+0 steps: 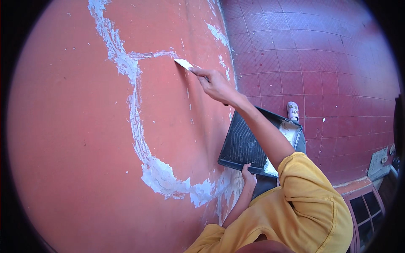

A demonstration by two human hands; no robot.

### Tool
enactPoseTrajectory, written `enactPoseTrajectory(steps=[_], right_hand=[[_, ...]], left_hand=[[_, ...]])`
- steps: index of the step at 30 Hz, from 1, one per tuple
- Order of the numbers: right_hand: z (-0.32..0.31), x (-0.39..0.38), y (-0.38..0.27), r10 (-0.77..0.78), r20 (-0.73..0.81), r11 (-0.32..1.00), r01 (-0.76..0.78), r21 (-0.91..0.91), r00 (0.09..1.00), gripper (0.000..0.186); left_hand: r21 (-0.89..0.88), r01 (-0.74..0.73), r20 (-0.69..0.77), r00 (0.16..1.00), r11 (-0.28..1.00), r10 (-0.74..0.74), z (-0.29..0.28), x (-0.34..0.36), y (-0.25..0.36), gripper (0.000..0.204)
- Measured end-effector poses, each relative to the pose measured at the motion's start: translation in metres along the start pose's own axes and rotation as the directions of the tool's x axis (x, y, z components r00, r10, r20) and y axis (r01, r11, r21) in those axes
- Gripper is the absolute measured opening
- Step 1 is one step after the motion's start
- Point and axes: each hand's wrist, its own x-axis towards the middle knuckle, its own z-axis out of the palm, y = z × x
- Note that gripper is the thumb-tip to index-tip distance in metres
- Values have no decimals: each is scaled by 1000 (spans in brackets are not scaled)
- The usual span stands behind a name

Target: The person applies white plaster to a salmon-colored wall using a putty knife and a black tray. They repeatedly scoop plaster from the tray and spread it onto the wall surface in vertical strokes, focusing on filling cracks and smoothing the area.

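Note:
My right hand (216,85) is stretched up and closed round the handle of a putty knife (184,64). White filler coats the knife's blade, and its tip meets the orange wall (76,139) at the right end of a thin side streak of filler (154,54). Lower down, my left hand (249,173) grips the near rim of a black paint tray (242,141). The tray has a ribbed slope, and white filler (272,168) lies in its right-hand end. My right forearm passes in front of the tray and hides part of it.
A long rough band of filler (136,114) runs down the wall and curves right into a wide patch (164,177). Dark red floor tiles (291,50) lie to the right. A light clog (292,110) shows beyond the tray. A paned window frame (365,211) stands at lower right.

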Motion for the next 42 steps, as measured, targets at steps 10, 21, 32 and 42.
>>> enactPoseTrajectory(steps=[10, 21, 32, 42], right_hand=[[-9, 19, -13, 251, 167, 968, -252, -13, 954, 39], [-70, 51, 4, 82, 263, 966, -12, -257, 961, 40], [-68, 80, -33, -9, 350, 620, 280, -733, 937, 53], [-66, 65, -45, -68, 344, 605, 313, -732, 936, 60]], left_hand=[[6, 2, 1, 1000, 1000, -2, -3, 4, 1, 25], [-13, -38, 14, 999, 999, 39, 4, -4, 5, 29], [-51, -91, -33, 995, 995, 89, 11, -10, 4, 29], [-44, -35, -21, 999, 998, 34, 11, -5, 4, 32]])
